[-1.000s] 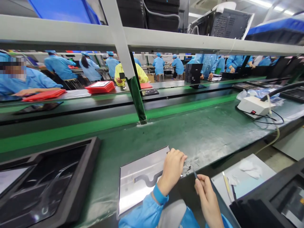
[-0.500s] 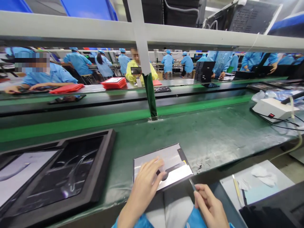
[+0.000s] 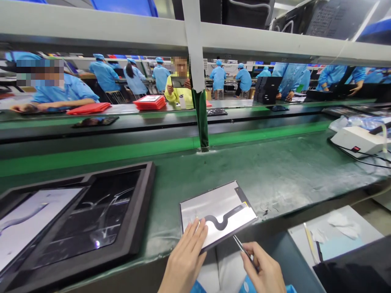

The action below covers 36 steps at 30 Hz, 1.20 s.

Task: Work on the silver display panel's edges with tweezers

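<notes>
Where the left hand (image 3: 187,253) lies, the panel (image 3: 214,203) is partly hidden.

Before you, a green workbench (image 3: 244,167) runs beneath a pale metal shelf (image 3: 116,27), with a green-wrapped post (image 3: 202,122) and stools (image 3: 114,97) beyond at far left.

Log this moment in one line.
left hand: fingers on flat panel | right hand: holds tweezers, tips near panel edge | dark ribbon on panel | dark-framed tray left of panel
</notes>
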{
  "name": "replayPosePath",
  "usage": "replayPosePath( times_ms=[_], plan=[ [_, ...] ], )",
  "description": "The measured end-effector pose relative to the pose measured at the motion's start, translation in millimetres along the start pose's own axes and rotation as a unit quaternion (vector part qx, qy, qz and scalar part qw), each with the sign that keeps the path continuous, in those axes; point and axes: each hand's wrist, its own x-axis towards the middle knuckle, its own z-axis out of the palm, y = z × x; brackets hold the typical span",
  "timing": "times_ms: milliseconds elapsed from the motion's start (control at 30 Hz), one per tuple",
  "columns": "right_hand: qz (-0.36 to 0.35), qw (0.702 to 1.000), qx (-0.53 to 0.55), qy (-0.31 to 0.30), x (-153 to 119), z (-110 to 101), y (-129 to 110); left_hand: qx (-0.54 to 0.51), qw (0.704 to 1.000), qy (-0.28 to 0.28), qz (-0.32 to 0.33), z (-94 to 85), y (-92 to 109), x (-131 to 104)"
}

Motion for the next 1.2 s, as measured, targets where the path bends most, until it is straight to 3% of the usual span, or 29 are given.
replayPosePath(
  times_ms=[600,767,900,1000,1100,1200],
  plan=[
    [-0.018,0.999,-0.034,0.002,0.4,2.0,-5.3,-0.012,1.000,0.013,-0.020,5.1,4.0,-3.0],
    [0.019,1.000,-0.003,-0.004,-1.8,3.0,-6.1,-0.012,1.000,0.017,-0.015,3.3,4.7,-1.7],
    [0.095,0.992,0.075,-0.018,-1.2,3.0,-6.4,-0.011,1.000,0.011,-0.022,3.2,4.2,-2.2],
    [0.203,0.953,0.217,-0.057,4.8,1.2,-6.6,-0.018,0.999,0.007,-0.028,4.0,4.9,-2.7],
    [0.325,0.859,0.372,-0.132,13.9,-3.2,-10.0,-0.027,0.999,0.006,-0.034,5.2,6.5,-3.8],
    [0.401,0.764,0.477,-0.167,21.3,-7.7,-16.8,-0.029,0.999,0.000,-0.039,5.6,7.4,-4.6]
  ],
)
